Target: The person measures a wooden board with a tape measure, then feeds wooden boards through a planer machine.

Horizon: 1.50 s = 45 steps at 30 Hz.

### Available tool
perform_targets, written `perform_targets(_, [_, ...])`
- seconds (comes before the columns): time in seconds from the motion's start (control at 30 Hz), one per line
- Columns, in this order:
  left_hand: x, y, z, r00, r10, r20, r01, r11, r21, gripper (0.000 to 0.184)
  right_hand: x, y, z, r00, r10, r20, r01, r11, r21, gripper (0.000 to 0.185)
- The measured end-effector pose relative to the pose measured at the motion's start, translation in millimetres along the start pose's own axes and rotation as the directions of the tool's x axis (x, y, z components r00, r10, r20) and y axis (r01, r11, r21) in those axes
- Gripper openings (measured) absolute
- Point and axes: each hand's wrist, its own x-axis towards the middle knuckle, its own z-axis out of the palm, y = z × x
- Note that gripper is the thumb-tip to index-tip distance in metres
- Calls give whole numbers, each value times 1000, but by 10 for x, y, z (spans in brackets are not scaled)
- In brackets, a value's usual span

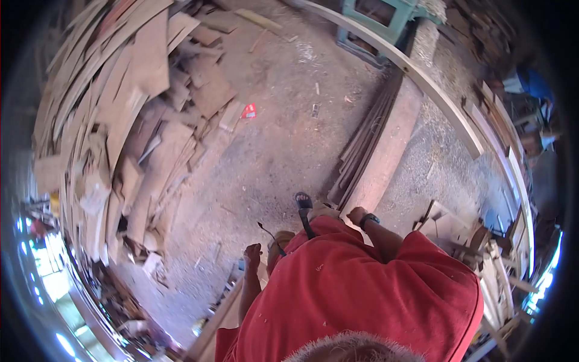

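Note:
My left hand (252,256) hangs beside the red shirt (362,283), small in view, its fingers loosely apart with nothing visible in them. On the other side, my right hand (357,215), with a dark watch (369,219) on the wrist, has its fingers curled in and shows no object. It is close to the near end of a long wide plank (386,145); whether they touch is unclear. Thin dark boards (368,133) lie along the plank's left side. A sandalled foot (303,200) shows on the floor in front of the shirt.
A large heap of boards and offcuts (145,120) covers the left side. A green machine frame (377,24) stands at the top, with a long pale beam (428,84) crossing beside it. More timber (497,277) leans at the right. A red scrap (249,111) lies on the dusty floor (271,145).

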Motion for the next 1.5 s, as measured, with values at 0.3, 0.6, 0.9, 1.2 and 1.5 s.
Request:
perform_targets(0.3, [1543,1332,-203,918,279,281,-364,874,322,38,350,-480,-475,918,123,-378,150,775,615,28])
perform_targets(0.6, [3106,3040,-268,881,209,425,-323,922,215,38,1074,-410,-1065,934,36,-357,81,948,307,19])
perform_targets(0.9, [4738,4596,-224,841,433,325,-479,875,72,34,1252,-1288,-3516,982,183,-50,101,-283,954,39])
perform_targets(1.2, [5506,5459,137,851,312,423,-409,899,159,29,2125,-1132,-6133,841,496,-217,494,-539,682,56])
perform_targets(1.5, [5335,6861,722,908,-60,414,-108,923,370,34,3703,-332,-7707,783,611,116,487,-719,496,97])
